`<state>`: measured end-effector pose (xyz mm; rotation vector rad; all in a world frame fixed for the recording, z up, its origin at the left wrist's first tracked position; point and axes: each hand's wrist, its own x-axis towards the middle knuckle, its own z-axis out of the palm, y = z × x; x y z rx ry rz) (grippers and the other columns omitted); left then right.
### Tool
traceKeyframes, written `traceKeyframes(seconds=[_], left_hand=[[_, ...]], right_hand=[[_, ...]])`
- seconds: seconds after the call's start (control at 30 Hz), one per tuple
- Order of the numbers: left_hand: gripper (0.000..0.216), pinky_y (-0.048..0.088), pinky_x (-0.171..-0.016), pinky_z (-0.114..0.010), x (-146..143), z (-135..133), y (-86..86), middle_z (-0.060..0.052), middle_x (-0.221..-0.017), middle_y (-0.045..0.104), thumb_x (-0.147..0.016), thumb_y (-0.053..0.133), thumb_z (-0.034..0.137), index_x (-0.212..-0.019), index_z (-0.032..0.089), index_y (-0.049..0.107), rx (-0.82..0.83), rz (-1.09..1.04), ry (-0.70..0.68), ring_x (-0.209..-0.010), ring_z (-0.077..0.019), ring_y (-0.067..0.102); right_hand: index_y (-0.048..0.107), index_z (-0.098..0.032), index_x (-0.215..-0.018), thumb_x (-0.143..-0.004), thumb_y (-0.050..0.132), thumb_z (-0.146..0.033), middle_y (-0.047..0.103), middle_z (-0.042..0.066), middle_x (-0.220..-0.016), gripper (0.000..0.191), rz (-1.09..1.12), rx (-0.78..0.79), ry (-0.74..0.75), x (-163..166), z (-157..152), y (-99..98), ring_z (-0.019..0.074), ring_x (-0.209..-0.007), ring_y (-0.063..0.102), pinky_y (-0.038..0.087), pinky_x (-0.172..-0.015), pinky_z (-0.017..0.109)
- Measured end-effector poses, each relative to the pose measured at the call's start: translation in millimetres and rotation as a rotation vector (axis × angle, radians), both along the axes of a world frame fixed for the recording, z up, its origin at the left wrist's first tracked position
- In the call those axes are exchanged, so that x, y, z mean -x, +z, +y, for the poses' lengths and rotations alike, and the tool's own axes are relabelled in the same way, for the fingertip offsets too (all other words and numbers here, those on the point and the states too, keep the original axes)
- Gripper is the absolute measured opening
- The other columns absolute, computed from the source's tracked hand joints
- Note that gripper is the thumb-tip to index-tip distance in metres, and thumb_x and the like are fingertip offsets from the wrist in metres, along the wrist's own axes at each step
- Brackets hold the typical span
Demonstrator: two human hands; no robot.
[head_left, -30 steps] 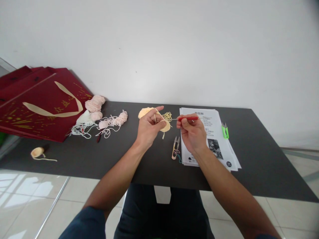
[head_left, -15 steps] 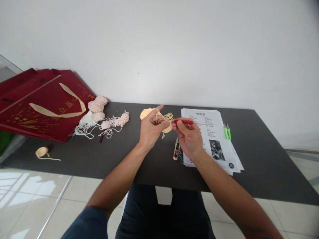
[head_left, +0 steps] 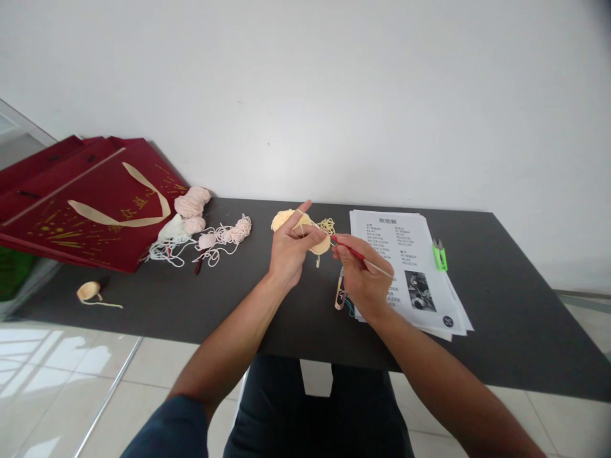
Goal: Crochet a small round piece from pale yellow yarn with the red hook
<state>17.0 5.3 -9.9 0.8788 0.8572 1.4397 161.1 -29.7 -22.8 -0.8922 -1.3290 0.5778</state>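
Note:
My left hand [head_left: 289, 251] is closed on a small yellow crochet piece [head_left: 321, 250], its index finger raised with yellow yarn looped over it. A short tail of yarn dangles below the piece. My right hand [head_left: 366, 275] grips a red-handled crochet hook [head_left: 354, 252], its front end close against the piece; the hook's tip is too small to make out. Behind my left hand lies a yellow yarn ball [head_left: 282, 218], with loose yellow strands [head_left: 327, 225] beside it. Thread snips [head_left: 340, 291] lie partly hidden under my right hand.
Printed sheets [head_left: 420, 248] lie at the right, with green snips [head_left: 440, 256] on their edge. Pink yarn [head_left: 192, 202], white yarn [head_left: 170, 234] and tangled strands lie left, beside dark red bags [head_left: 95, 197]. A small yellow crocheted cup [head_left: 88, 291] sits near the table's front left.
My right hand has turned, so the hook now slants down to the right instead of lying nearly level. The left hand keeps its hold. The whole view has shifted slightly.

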Motion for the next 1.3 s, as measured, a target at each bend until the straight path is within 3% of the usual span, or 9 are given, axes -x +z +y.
traceKeyframes(seconds=[0.13,0.3,0.4,0.5,1.13,1.3], left_hand=[[0.080,0.052,-0.080,-0.027,-1,-1,4.0,0.002,-0.076,0.075,-0.066,0.093,0.021,-0.140,0.021,0.063,0.069,-0.139,0.007,-0.072,-0.0116,0.068],[0.071,0.051,-0.079,-0.026,0,0,9.1,0.002,-0.074,0.073,-0.061,0.094,0.016,-0.128,0.014,0.069,0.100,-0.227,-0.015,-0.070,-0.0102,0.066],[0.070,0.050,-0.075,-0.025,0,-1,11.1,0.003,-0.074,0.073,-0.060,0.094,0.016,-0.126,0.013,0.069,0.116,-0.207,-0.035,-0.066,-0.0090,0.064],[0.075,0.049,-0.073,-0.025,0,-2,12.8,0.002,-0.075,0.074,-0.059,0.093,0.014,-0.129,0.012,0.067,0.122,-0.175,-0.072,-0.066,-0.0093,0.064],[0.073,0.047,-0.068,-0.025,4,-2,13.3,0.003,-0.074,0.073,-0.060,0.090,0.011,-0.130,0.015,0.067,0.094,-0.139,-0.129,-0.063,-0.0089,0.062],[0.071,0.046,-0.066,-0.025,9,1,11.2,0.004,-0.072,0.071,-0.061,0.086,0.010,-0.130,0.016,0.067,0.063,-0.125,-0.136,-0.064,-0.0095,0.062]], right_hand=[[0.077,-0.035,-0.120,-0.092,0.071,-0.015,0.080,0.005,-0.122,0.035,-0.125,-0.156,0.047,2,-3,-9.2,0.0234,-0.105,0.077,0.064,-0.091,0.044],[0.080,-0.033,-0.109,-0.094,0.072,-0.025,0.082,0.002,-0.112,0.019,0.232,0.072,0.185,4,7,-9.8,0.0175,-0.084,0.076,0.065,-0.072,0.035],[0.079,-0.028,-0.097,-0.092,0.075,-0.032,0.082,0.002,-0.098,0.008,0.476,0.218,0.287,3,15,-1.5,0.0136,-0.077,0.073,0.062,-0.069,0.029],[0.075,-0.026,-0.090,-0.087,0.081,-0.033,0.081,-0.001,-0.093,0.009,0.596,0.255,0.358,-1,20,6.8,0.0103,-0.072,0.070,0.059,-0.066,0.024],[0.067,-0.026,-0.087,-0.084,0.083,-0.041,0.077,-0.001,-0.088,0.023,0.537,0.195,0.344,-12,25,11.0,0.0092,-0.066,0.062,0.051,-0.061,0.025],[0.067,-0.026,-0.088,-0.087,0.081,-0.038,0.077,-0.002,-0.089,0.018,0.524,0.151,0.338,-15,26,10.5,0.0084,-0.066,0.062,0.050,-0.061,0.024]])
